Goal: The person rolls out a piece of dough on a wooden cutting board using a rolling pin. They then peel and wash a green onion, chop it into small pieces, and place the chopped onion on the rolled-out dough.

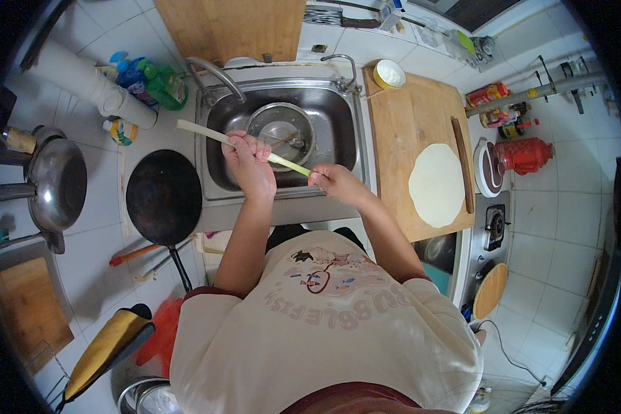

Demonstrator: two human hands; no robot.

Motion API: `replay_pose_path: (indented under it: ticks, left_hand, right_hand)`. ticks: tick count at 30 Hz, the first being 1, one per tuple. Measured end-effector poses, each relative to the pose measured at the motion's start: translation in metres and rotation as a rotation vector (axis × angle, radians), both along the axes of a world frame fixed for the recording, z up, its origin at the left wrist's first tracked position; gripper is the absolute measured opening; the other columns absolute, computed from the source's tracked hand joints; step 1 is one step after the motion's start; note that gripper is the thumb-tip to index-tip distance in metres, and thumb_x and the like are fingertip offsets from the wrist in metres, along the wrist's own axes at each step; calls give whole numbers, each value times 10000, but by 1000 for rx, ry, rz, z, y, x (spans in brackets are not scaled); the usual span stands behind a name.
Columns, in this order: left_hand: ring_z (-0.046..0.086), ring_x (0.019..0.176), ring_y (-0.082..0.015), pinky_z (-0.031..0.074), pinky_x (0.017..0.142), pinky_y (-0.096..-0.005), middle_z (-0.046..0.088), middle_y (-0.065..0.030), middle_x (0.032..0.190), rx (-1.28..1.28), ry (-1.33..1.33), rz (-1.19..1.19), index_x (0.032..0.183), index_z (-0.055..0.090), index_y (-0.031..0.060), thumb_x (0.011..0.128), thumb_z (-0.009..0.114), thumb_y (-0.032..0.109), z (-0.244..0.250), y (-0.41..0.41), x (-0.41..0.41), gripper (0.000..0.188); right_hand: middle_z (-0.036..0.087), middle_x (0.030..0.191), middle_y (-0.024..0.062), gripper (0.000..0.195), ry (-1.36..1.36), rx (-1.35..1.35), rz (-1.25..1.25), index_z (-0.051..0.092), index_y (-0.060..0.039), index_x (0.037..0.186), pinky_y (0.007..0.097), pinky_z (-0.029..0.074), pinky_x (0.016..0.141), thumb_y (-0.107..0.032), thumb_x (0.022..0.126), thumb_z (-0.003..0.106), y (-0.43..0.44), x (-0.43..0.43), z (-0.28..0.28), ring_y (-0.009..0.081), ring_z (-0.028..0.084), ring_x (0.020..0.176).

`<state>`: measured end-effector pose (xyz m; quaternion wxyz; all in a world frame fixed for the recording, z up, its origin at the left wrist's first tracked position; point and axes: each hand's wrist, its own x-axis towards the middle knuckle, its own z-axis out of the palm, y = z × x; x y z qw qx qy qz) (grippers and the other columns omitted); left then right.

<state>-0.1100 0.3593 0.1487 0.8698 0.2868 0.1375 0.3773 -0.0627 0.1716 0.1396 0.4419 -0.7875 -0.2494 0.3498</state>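
Note:
A long pale-green stalk, seemingly a scallion or leek [205, 130], slants across the near half of the sink. My left hand [249, 161] is wrapped around its middle, and its white end sticks out to the left. At the greener right end, the fingers of my right hand [336, 182] pinch the tip. Beneath the hands is a stainless-steel sink [336, 121]. A round metal basin [302, 116] sits in it, holding water and what looks like a utensil; my left hand partly covers the basin.
A wooden board [398, 124] right of the sink bears a flat dough sheet [437, 185], a rolling pin [462, 165] and a bowl of white powder [389, 74]. Left stands a black frying pan [163, 196], with detergent bottles [165, 88] behind. A curved faucet [222, 77] overhangs the sink.

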Motion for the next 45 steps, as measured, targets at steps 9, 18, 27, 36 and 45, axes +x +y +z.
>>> replay_pose_path:
  ticks: [9,18,27,36,45]
  left_hand:
    - [345,579,-81,321,518,-241,345,32,684,-74,275,518,907,393,126,1017,456,333,-13,31,-2,243]
    - [414,692,-135,411,648,-300,440,-11,785,-256,55,238,1031,456,95,1023,428,355,-39,75,-35,261]
    - [550,876,-163,499,937,-431,523,-47,952,-223,326,327,1186,427,83,1006,489,206,-51,79,-99,227]
    - [592,1097,-283,499,966,-539,596,-112,1096,-255,191,333,1128,468,84,967,534,92,-42,98,-127,175]
    - [650,948,-246,562,865,-370,614,-138,1025,-171,383,404,1059,460,46,971,532,86,-19,106,-93,121]
  right_hand:
    - [568,785,26,276,-241,312,-645,588,-75,834,300,433,588,-243,1015,463,-15,0,-68,126,520,657]
    - [553,1245,197,514,-1102,-887,59,520,-117,1352,401,426,987,-141,847,610,-19,52,-96,306,529,1162]
    - [442,1408,238,543,-437,176,233,413,-19,1403,416,338,1092,-37,870,515,231,92,-181,396,422,1293]
    - [535,1288,268,501,-531,305,-357,442,58,1343,391,379,1044,-74,871,541,358,60,-164,374,516,1205]
    - [673,859,174,318,-266,67,537,596,-51,1063,435,500,759,-328,982,462,233,-23,-3,324,663,857]
